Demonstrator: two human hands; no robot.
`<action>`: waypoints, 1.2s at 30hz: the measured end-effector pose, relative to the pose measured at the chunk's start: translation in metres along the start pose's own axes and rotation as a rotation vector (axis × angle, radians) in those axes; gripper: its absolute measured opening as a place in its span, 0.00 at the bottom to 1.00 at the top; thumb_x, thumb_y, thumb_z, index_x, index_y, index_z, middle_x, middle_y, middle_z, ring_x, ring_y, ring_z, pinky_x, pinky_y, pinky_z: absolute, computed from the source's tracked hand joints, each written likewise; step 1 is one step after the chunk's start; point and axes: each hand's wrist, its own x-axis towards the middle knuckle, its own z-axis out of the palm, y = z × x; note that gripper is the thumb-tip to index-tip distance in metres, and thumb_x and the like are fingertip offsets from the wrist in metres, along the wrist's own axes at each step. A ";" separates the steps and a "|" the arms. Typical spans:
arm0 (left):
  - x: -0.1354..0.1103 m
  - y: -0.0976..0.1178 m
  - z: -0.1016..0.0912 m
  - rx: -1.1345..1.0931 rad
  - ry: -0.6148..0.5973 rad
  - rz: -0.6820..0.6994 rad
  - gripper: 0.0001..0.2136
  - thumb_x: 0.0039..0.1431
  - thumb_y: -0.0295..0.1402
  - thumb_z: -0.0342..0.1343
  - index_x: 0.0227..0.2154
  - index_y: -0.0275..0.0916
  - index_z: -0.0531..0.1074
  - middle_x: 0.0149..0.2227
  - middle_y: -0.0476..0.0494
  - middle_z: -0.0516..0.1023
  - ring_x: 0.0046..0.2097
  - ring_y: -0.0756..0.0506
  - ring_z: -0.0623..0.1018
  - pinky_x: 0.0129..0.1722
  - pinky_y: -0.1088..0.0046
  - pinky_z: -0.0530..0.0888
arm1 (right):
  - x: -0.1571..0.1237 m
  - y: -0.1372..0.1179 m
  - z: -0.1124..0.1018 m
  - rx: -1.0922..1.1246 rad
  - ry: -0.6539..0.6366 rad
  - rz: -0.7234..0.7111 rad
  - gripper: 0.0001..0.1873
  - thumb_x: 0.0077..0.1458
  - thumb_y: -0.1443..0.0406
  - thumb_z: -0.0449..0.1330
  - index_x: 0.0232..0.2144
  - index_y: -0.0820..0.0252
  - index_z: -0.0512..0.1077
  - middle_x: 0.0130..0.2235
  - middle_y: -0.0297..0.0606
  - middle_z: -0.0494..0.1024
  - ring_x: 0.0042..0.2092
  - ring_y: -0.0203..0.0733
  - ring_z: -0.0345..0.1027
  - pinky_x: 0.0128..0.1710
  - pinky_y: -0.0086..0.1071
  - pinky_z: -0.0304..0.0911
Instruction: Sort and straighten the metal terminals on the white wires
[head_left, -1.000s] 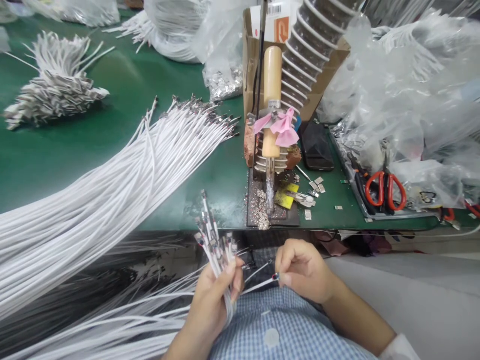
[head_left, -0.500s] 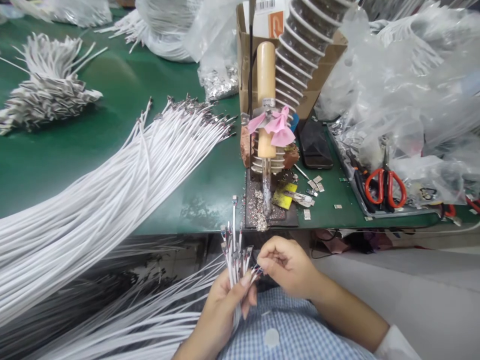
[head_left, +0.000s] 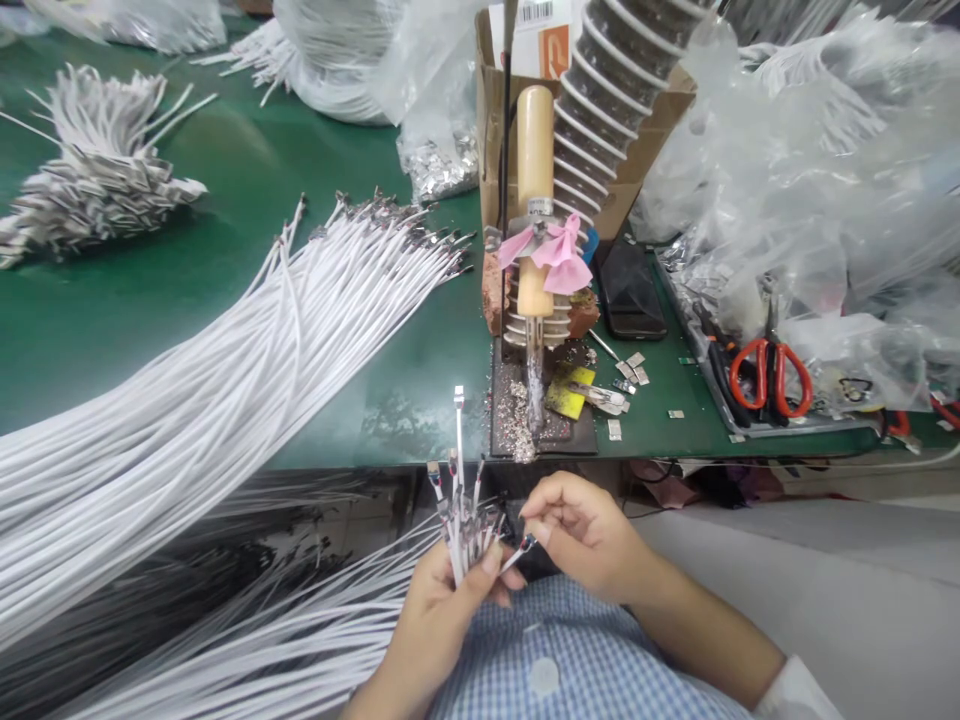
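My left hand [head_left: 442, 610] is closed round a bunch of thin white cables [head_left: 459, 500], their small metal-tipped ends fanned upward just below the table's front edge. My right hand [head_left: 581, 530] pinches the tip of one cable [head_left: 523, 547] of that bunch, close beside my left thumb. Both hands hover over my lap in a blue checked shirt. A soldering iron with a wooden handle [head_left: 535, 200] stands upright in its stand straight ahead, tip down over a dark solder-spattered plate [head_left: 517, 410].
A big sheaf of white cables [head_left: 195, 390] sweeps across the green table [head_left: 225, 200] and over its front edge. Bundles of short pieces [head_left: 90, 190] lie far left. Red-handled scissors [head_left: 771, 375], a black phone [head_left: 631, 290], a cardboard box and plastic bags crowd the right.
My left hand has moved right and turned the bunch more upright. My right hand drew in to the bunch, and now it has pulled one cable's tip slightly aside.
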 end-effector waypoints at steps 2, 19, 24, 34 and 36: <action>0.000 0.001 0.001 -0.013 -0.034 -0.029 0.12 0.50 0.41 0.60 0.24 0.35 0.74 0.21 0.44 0.78 0.23 0.48 0.74 0.24 0.75 0.70 | 0.000 -0.001 -0.001 -0.028 -0.007 -0.036 0.06 0.55 0.70 0.52 0.36 0.60 0.67 0.26 0.32 0.64 0.25 0.31 0.57 0.24 0.26 0.57; 0.000 -0.003 0.002 -0.099 -0.147 -0.157 0.13 0.49 0.42 0.60 0.26 0.34 0.74 0.21 0.45 0.77 0.23 0.48 0.75 0.23 0.76 0.69 | 0.005 0.000 -0.002 -0.192 -0.045 -0.082 0.11 0.51 0.66 0.59 0.39 0.60 0.69 0.28 0.33 0.66 0.24 0.30 0.57 0.21 0.24 0.54; -0.001 -0.005 0.004 -0.134 -0.200 -0.160 0.13 0.50 0.41 0.60 0.30 0.35 0.72 0.23 0.46 0.77 0.26 0.48 0.76 0.25 0.75 0.70 | 0.011 -0.004 0.003 -0.190 -0.002 -0.069 0.04 0.54 0.66 0.55 0.29 0.62 0.69 0.27 0.33 0.66 0.25 0.32 0.59 0.24 0.26 0.56; -0.003 -0.001 0.009 -0.058 -0.057 -0.082 0.13 0.51 0.41 0.59 0.29 0.35 0.70 0.24 0.43 0.80 0.27 0.46 0.77 0.28 0.73 0.72 | 0.008 0.001 0.004 -0.187 -0.006 0.026 0.05 0.51 0.66 0.57 0.32 0.61 0.66 0.24 0.30 0.63 0.23 0.30 0.52 0.23 0.25 0.54; -0.003 0.000 0.009 -0.057 -0.040 -0.084 0.13 0.50 0.41 0.60 0.29 0.35 0.70 0.24 0.44 0.79 0.26 0.47 0.77 0.27 0.74 0.72 | 0.007 0.003 0.004 -0.195 0.001 0.040 0.04 0.52 0.66 0.57 0.32 0.61 0.66 0.24 0.30 0.63 0.23 0.30 0.52 0.22 0.25 0.53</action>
